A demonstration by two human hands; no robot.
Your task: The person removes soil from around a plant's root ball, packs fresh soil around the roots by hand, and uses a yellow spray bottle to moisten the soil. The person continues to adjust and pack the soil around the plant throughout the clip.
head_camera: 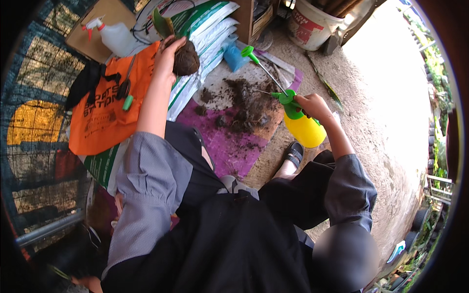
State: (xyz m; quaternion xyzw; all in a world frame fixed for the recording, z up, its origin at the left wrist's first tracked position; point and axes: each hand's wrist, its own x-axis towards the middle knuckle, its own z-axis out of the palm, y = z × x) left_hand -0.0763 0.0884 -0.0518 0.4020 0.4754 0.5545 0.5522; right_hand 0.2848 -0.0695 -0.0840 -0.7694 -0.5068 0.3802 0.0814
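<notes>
My left hand [169, 55] grips a plant's dark root ball [187, 58], raised over the stacked bags; a broad green leaf [162, 22] sticks up from it. In my right hand [314, 106] is the green head of a yellow pump sprayer [306, 132], its green-topped plunger [253, 55] pulled far out. The sprayer's nozzle points left, and a thin pale line extends from it above the soil. Dark loose soil [247, 117] with clumps is spread on a purple and white plastic sheet [231, 152] between my feet.
Left of me, an orange bag [106, 135] carries a dark-handled tool [124, 86]; a white spray bottle [117, 38] stands behind it. Stacked plastic sacks [214, 40], a blue bag [234, 56] and a white bucket [311, 27] are ahead. Another person's hand [88, 284] shows at lower left.
</notes>
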